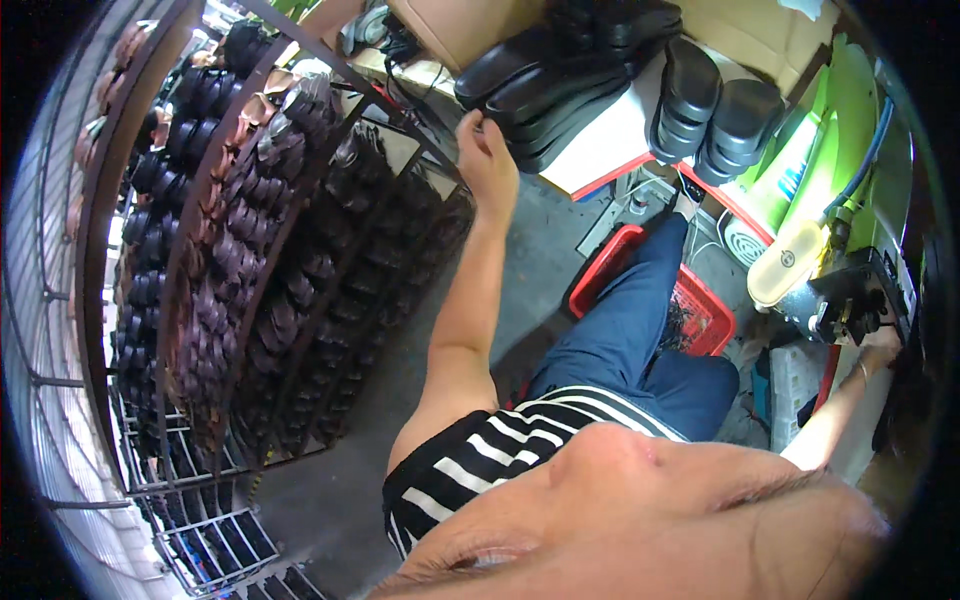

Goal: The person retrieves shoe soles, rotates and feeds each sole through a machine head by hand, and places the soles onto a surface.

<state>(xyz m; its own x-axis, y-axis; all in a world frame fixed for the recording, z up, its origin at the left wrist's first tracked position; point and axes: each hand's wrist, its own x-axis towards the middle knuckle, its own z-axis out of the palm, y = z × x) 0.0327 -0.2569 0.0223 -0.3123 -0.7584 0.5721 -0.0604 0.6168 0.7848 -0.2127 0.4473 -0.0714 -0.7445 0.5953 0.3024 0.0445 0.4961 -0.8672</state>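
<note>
The left hand (pixel 487 160) is at the near left end of a row of black soles (pixel 560 95) on the desk (pixel 612 148), its fingers bent; whether they grip a sole or only touch it, I cannot tell. Further right of that hand, a black pair of soles (pixel 688 95) stands at the desk's edge, above a red basket (pixel 715 315). The soles lean closely together, so a tug on the end one could drag its neighbours loose; a knock could tip the edge pair towards the basket.

The right hand (pixel 880 348) is in shadow, just beside a dark machine (pixel 850 300); its grip cannot be made out. If that machine has moving parts, fingers so near could get pinched. The machine hides part of this hand, the legs cover much of the basket, and the rack (pixel 205 160) left of the left hand blurs into dark bundles.
</note>
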